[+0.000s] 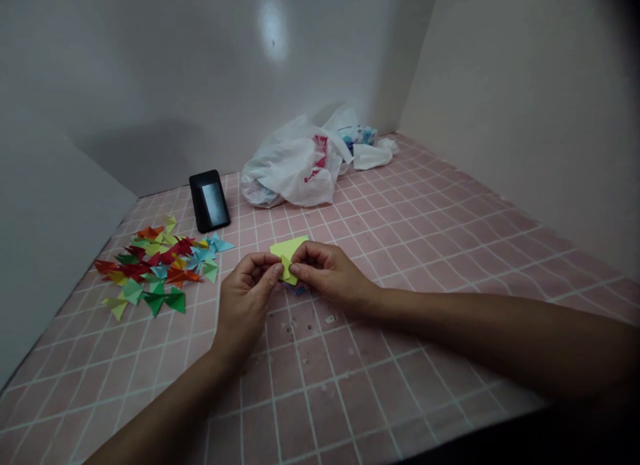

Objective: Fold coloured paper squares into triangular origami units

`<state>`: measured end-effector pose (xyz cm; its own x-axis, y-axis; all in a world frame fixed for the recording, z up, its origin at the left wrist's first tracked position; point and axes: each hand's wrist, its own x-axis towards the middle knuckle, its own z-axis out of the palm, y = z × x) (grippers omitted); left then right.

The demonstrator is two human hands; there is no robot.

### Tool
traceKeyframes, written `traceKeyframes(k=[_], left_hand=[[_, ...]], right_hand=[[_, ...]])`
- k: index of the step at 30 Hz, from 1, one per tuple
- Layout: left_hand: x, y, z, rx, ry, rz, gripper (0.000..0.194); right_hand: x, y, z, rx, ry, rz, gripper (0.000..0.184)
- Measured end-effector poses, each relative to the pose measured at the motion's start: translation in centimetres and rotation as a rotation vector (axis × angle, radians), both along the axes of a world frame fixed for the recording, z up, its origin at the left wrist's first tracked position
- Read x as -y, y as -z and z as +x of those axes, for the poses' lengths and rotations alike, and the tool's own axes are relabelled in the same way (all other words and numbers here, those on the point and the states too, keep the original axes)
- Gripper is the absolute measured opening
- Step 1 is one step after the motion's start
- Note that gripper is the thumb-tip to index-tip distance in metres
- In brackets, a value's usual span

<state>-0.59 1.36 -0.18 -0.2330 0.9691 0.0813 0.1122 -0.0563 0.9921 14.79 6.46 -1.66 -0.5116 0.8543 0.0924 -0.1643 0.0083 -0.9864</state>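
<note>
Currently | left hand (245, 298), right hand (327, 275) pinching yellow origami paper (286, 253) | pink tile (430, 285) open rightward

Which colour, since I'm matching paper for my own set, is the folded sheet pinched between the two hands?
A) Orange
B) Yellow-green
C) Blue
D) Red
B. The folded paper held between the left hand and the right hand shows yellow-green on its visible faces.
</note>
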Motion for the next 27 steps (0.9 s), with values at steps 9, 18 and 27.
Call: traceKeyframes(k=[9,18,27], left_hand=[[0.2,-0.06,0.26,0.011,-0.035,-0.067,0.014],[0.09,0.18,0.12,0.045,-0.017,-0.106,0.016],[-0.1,0.0,0.12,0.09,0.0,-0.147,0.016]], right_hand=[[0.26,0.36,-0.08,0.015,0.007,0.048,0.015],[0.32,0.25,0.01,0.101,0.029,0.111,0.013],[0.18,0.47,0.0,0.075,-0.004,0.113,0.01]])
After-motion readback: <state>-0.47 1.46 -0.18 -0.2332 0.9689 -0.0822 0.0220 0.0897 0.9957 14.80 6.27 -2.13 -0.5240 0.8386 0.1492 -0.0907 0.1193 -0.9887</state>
